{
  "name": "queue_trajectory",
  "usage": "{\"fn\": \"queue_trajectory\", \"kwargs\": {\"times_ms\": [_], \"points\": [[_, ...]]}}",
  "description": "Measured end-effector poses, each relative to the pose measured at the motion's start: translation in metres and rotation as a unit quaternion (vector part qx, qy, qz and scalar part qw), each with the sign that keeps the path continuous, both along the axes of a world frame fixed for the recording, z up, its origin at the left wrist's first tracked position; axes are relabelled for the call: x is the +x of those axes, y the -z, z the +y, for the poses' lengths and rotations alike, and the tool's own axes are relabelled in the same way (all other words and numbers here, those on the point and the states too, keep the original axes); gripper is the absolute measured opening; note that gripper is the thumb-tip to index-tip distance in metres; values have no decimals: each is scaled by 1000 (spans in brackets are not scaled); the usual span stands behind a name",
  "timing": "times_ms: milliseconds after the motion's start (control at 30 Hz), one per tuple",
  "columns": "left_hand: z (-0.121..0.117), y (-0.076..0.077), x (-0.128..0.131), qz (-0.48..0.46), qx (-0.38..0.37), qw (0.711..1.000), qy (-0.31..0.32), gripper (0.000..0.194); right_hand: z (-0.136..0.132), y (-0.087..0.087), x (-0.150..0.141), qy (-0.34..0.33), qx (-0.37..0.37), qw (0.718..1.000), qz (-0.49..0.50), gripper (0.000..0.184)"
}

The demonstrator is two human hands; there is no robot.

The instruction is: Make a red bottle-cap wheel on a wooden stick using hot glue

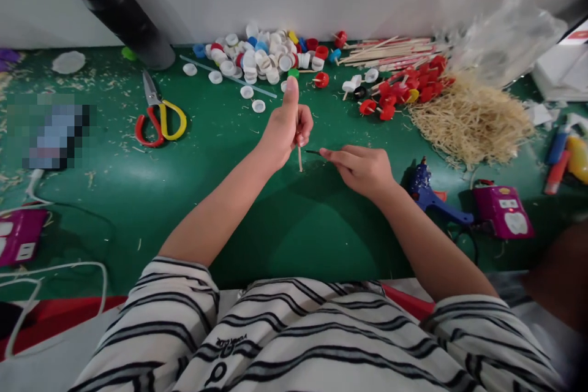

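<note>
My left hand (288,121) is closed with its thumb pointing up, and a thin wooden stick (300,160) hangs down out of the curled fingers. Whether anything sits on the stick's upper end is hidden inside the hand. Just to the right, my right hand (365,170) pinches a slim dark pointed tool (313,152). Its tip is directed left, close to the stick; I cannot tell if they touch. Beyond my hands lies a pile of bottle caps (261,61), mostly white. Red caps on sticks (413,89) lie heaped to the right of it.
Scissors (156,111) with red and yellow handles lie at left, near a black bottle (124,12). At right are a blue glue gun (427,193), a purple power socket (503,211), straw shreds (473,119), loose wooden sticks (390,52) and a clear plastic bag (505,43). Another person's blurred part (560,282) shows lower right.
</note>
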State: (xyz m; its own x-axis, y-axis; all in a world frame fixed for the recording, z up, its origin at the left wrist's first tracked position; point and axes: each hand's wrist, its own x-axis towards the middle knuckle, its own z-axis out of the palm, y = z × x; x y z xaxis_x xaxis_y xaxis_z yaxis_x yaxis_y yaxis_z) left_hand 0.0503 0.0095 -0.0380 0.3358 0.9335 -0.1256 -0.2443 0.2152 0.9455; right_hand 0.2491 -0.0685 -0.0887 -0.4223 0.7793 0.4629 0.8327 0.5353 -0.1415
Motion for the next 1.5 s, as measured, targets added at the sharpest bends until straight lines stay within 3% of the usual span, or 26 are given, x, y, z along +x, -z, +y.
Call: {"fn": "queue_trajectory", "kwargs": {"times_ms": [200,333,500,667,833,1000,1100,1333,1500], "points": [[8,15,0,-97,-89,989,-63,79,-2,-1,-19,0,32,999,-19,32],[13,18,-1,-108,-91,989,-50,79,-2,1,-23,-18,50,999,10,27],[18,20,-2,-115,-65,991,-28,81,-1,5,-24,-12,15,999,42,25],[20,36,-3,-88,-37,995,3,79,-1,6,-21,-9,-6,999,44,22],[23,51,-5,-95,-88,992,12,75,-5,-3,-21,-15,-48,992,113,22],[25,50,-4,-111,-97,989,-3,74,-8,-4,-31,-21,-58,994,90,15],[22,47,-2,-97,-65,993,-12,76,-8,-3,-37,-18,-47,996,69,11],[29,46,-1,-126,-3,990,63,68,-4,-3,-39,0,-14,999,37,13],[39,49,1,-141,-79,982,97,68,-1,-2,-39,4,-25,998,55,11]]}}
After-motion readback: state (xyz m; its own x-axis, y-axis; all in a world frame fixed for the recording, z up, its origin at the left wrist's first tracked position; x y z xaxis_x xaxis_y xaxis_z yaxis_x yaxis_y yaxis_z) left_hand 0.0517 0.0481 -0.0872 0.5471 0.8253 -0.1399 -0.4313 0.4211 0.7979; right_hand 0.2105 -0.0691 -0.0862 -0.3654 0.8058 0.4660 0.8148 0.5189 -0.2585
